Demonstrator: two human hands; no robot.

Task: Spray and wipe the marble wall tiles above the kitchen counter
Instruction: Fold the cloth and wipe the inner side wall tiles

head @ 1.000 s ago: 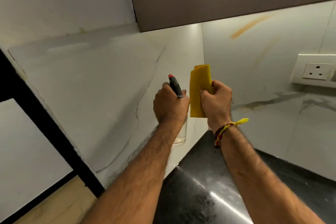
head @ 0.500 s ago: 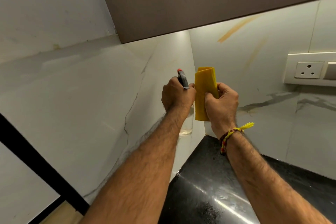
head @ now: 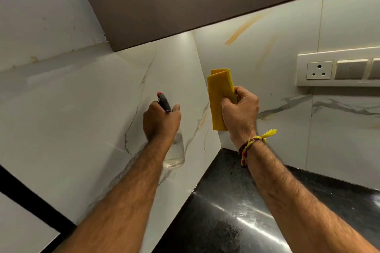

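The marble wall tiles point(head: 86, 109) meet in a corner above the black counter point(head: 226, 222), which fills the lower right. Over the last second the hands have drawn apart, the left hand point(head: 161, 122) swinging the spray bottle point(head: 174, 154) towards the left-hand tiles (likely aiming to spray; wiping looks not yet begun). Its fingers curl round the bottle's neck. The right hand point(head: 239, 112) pinches the folded yellow cloth point(head: 219, 96) near the corner, clear of the wall.
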